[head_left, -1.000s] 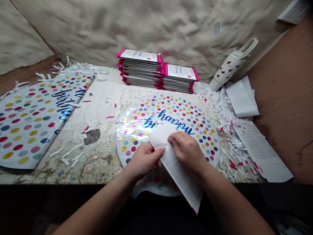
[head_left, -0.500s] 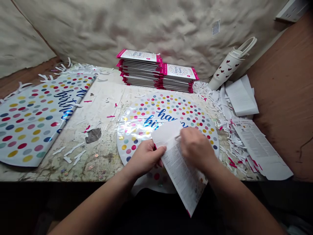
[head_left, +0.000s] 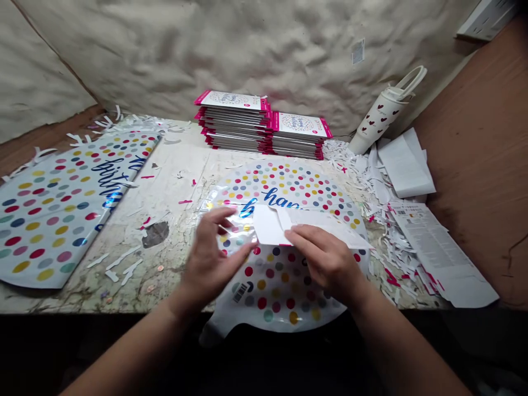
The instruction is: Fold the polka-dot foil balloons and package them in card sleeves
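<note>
A round dotted foil balloon (head_left: 280,294) with blue lettering lies flat at the table's front edge, its tail hanging over. Across its middle is a white paper envelope (head_left: 270,225), its flap end to the left, now nearly level. My right hand (head_left: 330,264) is closed on the envelope's near edge, thumb beneath and fingers on top. My left hand (head_left: 210,253) is open at the envelope's left end, thumb and fingers spread; its thumb tip is close to the corner, and whether it touches I cannot tell.
More dotted balloons (head_left: 53,214) lie folded at left. Pink-edged packets (head_left: 235,124) stand in two stacks at the back. At right are a heart-patterned tumbler (head_left: 377,121), paper shreds (head_left: 363,176), white sheets (head_left: 406,165) and a printed envelope (head_left: 441,253).
The envelope has swung from slanting toward me to lying nearly level over the balloon. My left hand has let go and opened; my right hand now grips the envelope's near edge.
</note>
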{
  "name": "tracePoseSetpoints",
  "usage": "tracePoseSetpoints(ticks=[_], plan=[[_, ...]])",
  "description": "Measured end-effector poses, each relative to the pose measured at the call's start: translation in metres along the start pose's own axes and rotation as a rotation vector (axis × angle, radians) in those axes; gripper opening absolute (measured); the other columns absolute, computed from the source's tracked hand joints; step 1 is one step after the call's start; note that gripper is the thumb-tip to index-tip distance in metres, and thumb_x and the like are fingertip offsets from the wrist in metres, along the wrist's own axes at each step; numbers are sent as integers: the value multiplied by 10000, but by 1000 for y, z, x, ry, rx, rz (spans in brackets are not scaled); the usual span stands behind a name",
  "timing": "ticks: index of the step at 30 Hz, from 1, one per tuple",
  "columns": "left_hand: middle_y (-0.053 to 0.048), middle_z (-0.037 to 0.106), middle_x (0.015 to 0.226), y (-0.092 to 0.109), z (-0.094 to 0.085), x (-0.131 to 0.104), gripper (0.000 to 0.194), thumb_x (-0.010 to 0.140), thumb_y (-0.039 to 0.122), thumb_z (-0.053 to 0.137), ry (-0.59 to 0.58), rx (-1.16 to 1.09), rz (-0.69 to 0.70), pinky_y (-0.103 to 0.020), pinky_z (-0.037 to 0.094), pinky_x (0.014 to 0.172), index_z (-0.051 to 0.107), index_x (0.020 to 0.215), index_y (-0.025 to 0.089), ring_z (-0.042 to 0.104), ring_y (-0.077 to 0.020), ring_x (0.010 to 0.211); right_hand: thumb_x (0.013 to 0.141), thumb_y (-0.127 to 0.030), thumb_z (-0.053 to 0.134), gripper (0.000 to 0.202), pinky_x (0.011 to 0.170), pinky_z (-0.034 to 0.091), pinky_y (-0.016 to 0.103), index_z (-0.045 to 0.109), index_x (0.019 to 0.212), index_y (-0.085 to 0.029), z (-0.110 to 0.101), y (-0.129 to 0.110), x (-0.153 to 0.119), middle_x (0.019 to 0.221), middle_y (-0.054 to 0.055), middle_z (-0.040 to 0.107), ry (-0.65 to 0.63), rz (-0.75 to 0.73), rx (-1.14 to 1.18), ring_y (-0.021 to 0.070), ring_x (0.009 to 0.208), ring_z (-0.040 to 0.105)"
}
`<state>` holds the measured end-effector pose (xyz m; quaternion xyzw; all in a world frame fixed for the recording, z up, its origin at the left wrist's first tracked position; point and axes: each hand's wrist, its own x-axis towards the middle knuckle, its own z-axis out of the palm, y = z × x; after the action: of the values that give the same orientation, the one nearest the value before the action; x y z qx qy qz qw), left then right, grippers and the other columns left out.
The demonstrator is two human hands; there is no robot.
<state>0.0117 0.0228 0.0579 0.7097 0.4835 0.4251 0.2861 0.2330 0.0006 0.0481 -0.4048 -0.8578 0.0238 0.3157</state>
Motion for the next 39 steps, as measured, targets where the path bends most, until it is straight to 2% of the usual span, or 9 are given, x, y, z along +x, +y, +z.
tracePoseSetpoints(ticks=[2,6,14,22,27,30,32,35,39], plan=[[-86,509,1284,-17,-14,5,447,728,204,673,33,274,329,-446,372,986,529,1148,251,477,-266,1167,826,-63,426,357,944,444,429,587,1115,-196,1,18,-4,1090,80,634,54,-97,144,211,1086,544],[-67,610,1186,-38,-4,-4,215,848,131,497,-330,490,719,-456,342,1017,629,990,222,487,-256,1178,814,-81,454,303,903,466,457,599,1072,-145,11,26,-21,1079,121,638,15,-99,72,239,1065,552],[-177,599,1138,-33,28,-44,268,876,111,396,-445,567,706,-426,466,866,600,1049,118,536,-279,1063,856,-106,469,241,836,514,394,606,1054,-96,31,-17,-55,1036,145,655,-107,-112,-84,244,1015,587],[-70,594,839,-18,32,-7,236,834,399,529,-546,594,52,-327,443,686,549,830,164,555,-221,796,833,-226,529,96,658,486,295,586,770,-180,21,4,-12,777,36,604,-414,489,82,160,730,564],[-87,568,888,-27,33,24,402,719,507,614,-611,654,-105,-298,401,589,493,899,169,564,-254,784,820,-204,534,359,901,423,429,528,1176,-242,22,3,-2,1258,106,512,-549,202,-143,279,1157,459],[-16,573,791,-36,18,37,254,710,353,629,-745,442,-187,-253,379,545,499,872,206,558,-192,688,815,-126,500,567,835,472,442,360,1354,-231,27,-5,2,1402,161,372,-743,94,-270,338,1204,435],[10,562,737,-35,7,35,190,715,290,605,-664,353,-197,-237,375,541,513,862,211,536,-162,644,828,-102,460,560,750,504,462,341,1370,-179,30,-9,5,1378,212,389,-785,58,-392,360,1121,511],[14,537,630,-20,-4,15,173,757,356,578,-479,194,-270,-220,363,511,543,728,189,494,-133,573,859,-80,376,424,645,526,443,469,1272,-73,27,-10,10,1248,255,517,-592,-37,-467,324,930,616],[-51,619,657,-3,2,-12,352,789,481,554,-607,-562,-778,-198,398,447,617,713,143,548,-122,533,858,-53,398,315,675,539,391,592,1102,-7,18,-14,10,1084,232,634,-132,-196,-396,279,891,634]])
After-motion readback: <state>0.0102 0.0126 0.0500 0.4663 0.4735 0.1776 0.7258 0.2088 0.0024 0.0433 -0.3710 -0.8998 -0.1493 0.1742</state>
